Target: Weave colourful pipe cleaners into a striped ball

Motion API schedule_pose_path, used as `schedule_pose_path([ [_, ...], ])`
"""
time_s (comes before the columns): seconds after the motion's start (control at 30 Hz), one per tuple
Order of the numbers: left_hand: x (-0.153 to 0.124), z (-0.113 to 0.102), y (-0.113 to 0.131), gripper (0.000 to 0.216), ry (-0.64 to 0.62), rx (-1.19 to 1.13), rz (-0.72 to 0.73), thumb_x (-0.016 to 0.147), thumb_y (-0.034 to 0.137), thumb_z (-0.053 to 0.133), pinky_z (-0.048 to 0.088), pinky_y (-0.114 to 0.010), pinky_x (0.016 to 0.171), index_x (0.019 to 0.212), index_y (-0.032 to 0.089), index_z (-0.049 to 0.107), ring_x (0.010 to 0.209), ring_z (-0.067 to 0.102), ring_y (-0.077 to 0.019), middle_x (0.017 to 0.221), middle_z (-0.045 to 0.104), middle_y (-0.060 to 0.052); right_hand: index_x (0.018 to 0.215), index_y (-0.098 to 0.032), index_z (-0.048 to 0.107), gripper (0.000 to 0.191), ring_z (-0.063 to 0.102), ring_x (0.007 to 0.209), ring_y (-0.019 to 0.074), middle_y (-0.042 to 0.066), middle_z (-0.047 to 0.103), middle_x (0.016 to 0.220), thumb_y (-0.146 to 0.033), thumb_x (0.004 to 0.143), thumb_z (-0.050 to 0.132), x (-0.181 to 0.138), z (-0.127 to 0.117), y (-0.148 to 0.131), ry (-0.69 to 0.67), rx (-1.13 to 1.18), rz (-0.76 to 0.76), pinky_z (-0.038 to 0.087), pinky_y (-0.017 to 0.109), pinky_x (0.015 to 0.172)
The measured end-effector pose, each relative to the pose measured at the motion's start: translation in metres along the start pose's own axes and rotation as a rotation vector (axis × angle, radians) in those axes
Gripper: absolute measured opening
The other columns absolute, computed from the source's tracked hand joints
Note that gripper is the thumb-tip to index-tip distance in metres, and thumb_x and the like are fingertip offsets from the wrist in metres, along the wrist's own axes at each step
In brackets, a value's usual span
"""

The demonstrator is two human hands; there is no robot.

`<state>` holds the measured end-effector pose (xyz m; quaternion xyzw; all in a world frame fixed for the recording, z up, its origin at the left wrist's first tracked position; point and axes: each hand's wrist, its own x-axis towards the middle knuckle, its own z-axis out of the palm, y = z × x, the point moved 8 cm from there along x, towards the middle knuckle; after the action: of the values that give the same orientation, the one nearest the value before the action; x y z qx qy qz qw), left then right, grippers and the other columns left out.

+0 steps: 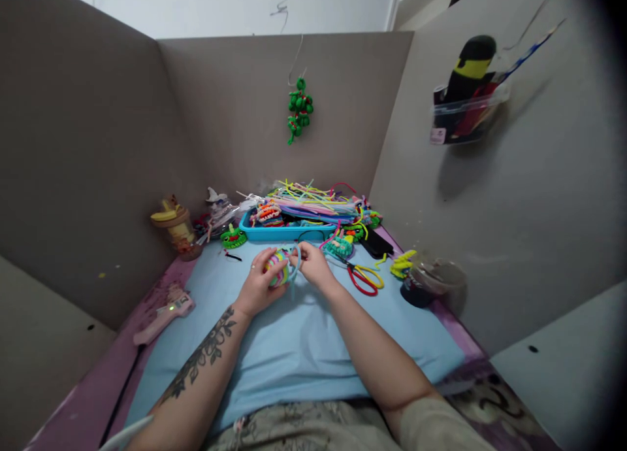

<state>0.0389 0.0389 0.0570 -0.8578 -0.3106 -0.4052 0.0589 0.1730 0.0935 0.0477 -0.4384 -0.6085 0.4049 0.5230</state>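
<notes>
My left hand (262, 284) is closed around a small striped piece (278, 268) in pink, yellow and green that looks made of pipe cleaners. Beside it, my right hand (312, 265) pinches a light-blue pipe cleaner (296, 268), which curves along the right side of the striped piece. Both hands are close together above the light-blue cloth (304, 353). Just right of my right hand lie scissors (365, 280) with one red and one yellow handle. My fingers cover part of the striped piece.
A blue tray (287, 234) heaped with pipe cleaners (313, 202) stands at the back. A pink glue gun (166, 317) lies at left, near a tumbler (177, 229). At right are a black phone-like object (377, 243) and a dark cup (418, 287). Grey panels enclose three sides.
</notes>
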Motion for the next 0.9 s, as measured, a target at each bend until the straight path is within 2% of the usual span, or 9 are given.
schedule_pose_path([
  [0.2,-0.002,-0.002,-0.018,0.056,0.018,-0.089,-0.212,0.075,0.023,0.063,0.035,-0.047,0.105,0.128,0.026,0.046,0.128,0.036,-0.0281,0.14,0.03,-0.011,0.074,-0.019,0.055,0.006,0.048,0.058,0.0111,-0.004,0.055,0.065,-0.019,0.068,0.052,-0.007,0.012,-0.01,-0.083,-0.185,-0.124,0.037,0.022,0.057],
  [0.4,-0.004,-0.002,-0.035,0.051,0.093,-0.269,-0.359,0.075,0.029,0.063,0.035,-0.047,0.104,0.123,0.023,0.048,0.125,0.041,-0.0276,0.134,0.04,-0.012,0.082,-0.018,0.06,0.03,0.052,0.074,0.0144,0.0,0.06,0.08,-0.004,0.062,0.044,-0.01,0.022,-0.015,-0.2,-0.312,-0.294,0.041,0.025,0.068],
  [0.57,-0.011,0.008,-0.054,0.048,0.073,-0.433,-0.521,0.075,0.034,0.063,0.034,-0.046,0.105,0.12,0.022,0.051,0.123,0.045,-0.0272,0.13,0.047,-0.011,0.088,-0.02,0.064,0.033,0.053,0.088,0.0183,0.002,0.064,0.088,-0.004,0.063,0.049,-0.013,0.025,-0.02,-0.211,-0.334,-0.378,0.043,0.031,0.081],
  [0.67,-0.014,0.011,-0.059,0.05,0.078,-0.493,-0.569,0.074,0.035,0.063,0.035,-0.045,0.104,0.121,0.021,0.05,0.121,0.046,-0.0269,0.128,0.049,-0.01,0.088,-0.02,0.066,0.033,0.054,0.094,0.0193,0.003,0.066,0.09,-0.004,0.065,0.048,-0.017,0.026,-0.028,-0.181,-0.309,-0.451,0.041,0.034,0.088],
  [0.77,-0.013,0.01,-0.058,0.05,0.094,-0.47,-0.554,0.074,0.034,0.063,0.033,-0.045,0.105,0.12,0.022,0.051,0.122,0.045,-0.027,0.128,0.049,-0.01,0.085,-0.021,0.067,0.031,0.055,0.094,0.0195,0.003,0.066,0.089,-0.005,0.067,0.047,-0.017,0.026,-0.027,-0.159,-0.281,-0.448,0.041,0.035,0.09],
  [0.9,-0.011,0.011,-0.054,0.05,0.074,-0.44,-0.521,0.073,0.034,0.065,0.032,-0.046,0.106,0.12,0.022,0.052,0.123,0.043,-0.027,0.129,0.047,-0.01,0.085,-0.02,0.066,0.035,0.053,0.089,0.0185,0.002,0.062,0.086,-0.006,0.061,0.046,-0.011,0.025,-0.013,-0.144,-0.229,-0.311,0.042,0.032,0.083],
])
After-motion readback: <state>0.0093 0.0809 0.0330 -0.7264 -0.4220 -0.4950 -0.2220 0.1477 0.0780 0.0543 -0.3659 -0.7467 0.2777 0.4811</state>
